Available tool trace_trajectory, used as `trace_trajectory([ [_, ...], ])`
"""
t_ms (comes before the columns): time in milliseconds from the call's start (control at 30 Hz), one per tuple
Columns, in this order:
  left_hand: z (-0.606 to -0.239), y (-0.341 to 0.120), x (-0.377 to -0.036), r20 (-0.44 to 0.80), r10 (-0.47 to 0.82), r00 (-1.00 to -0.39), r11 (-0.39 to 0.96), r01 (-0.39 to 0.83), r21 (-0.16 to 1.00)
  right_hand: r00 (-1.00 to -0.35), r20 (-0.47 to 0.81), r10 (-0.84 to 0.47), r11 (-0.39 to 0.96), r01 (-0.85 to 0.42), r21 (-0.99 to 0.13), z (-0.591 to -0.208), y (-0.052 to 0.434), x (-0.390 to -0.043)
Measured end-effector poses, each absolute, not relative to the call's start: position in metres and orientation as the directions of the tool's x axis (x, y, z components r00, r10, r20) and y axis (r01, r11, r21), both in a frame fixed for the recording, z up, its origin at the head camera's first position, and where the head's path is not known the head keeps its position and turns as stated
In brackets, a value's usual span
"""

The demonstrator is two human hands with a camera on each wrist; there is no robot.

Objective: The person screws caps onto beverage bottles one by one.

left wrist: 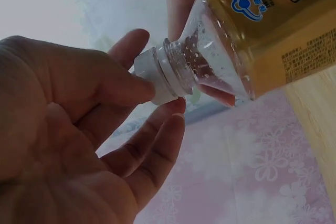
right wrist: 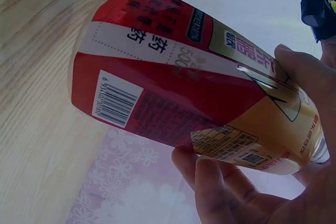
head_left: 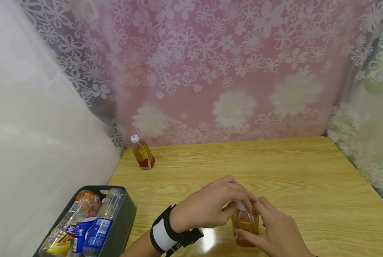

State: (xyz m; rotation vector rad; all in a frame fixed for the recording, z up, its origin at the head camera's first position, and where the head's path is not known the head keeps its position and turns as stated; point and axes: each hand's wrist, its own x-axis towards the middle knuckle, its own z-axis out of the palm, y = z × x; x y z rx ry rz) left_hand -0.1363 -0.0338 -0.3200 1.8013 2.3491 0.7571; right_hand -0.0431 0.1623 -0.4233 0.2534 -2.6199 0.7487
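A drink bottle with a red and gold label stands on the table near its front, between both hands. My left hand pinches its white cap between thumb and fingers, seated at the neck in the left wrist view. Droplets cling inside the clear shoulder under the cap. Around the bottle's body my right hand is wrapped, thumb on one side and fingers on the other. A similar bottle with a white cap stands upright at the table's far left corner.
At the front left a dark grey bin holds several clear plastic bottles and a blue-labelled cup. The wood-grain table ends at a pink flowered curtain. A white sheet hangs along the left side.
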Motion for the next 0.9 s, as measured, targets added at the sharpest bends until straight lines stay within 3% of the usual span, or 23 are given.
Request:
trace_trajectory([
  [200, -0.325, -0.034, -0.136, 0.239, 0.904, -0.354, 0.19, 0.835, 0.517, -0.906, 0.415, -0.084, 0.837, -0.291, -0.464, -0.424, 0.161, -0.042],
  [400, -0.335, -0.027, -0.131, 0.404, 0.775, -0.487, 0.387, 0.87, 0.305, -0.923, 0.383, -0.032, 0.842, -0.232, -0.488, -0.421, 0.158, -0.041],
  [500, -0.34, -0.024, -0.129, 0.437, 0.744, -0.505, 0.443, 0.863, 0.242, -0.916, 0.398, -0.037, 0.841, -0.244, -0.482, -0.422, 0.157, -0.042],
  [633, -0.342, -0.024, -0.129, 0.413, 0.788, -0.456, 0.4, 0.89, 0.218, -0.909, 0.414, -0.051, 0.839, -0.264, -0.476, -0.423, 0.157, -0.042],
  [900, -0.335, -0.029, -0.138, 0.303, 0.928, -0.217, 0.196, 0.976, 0.096, -0.931, 0.35, -0.108, 0.787, -0.295, -0.542, -0.419, 0.163, -0.04],
])
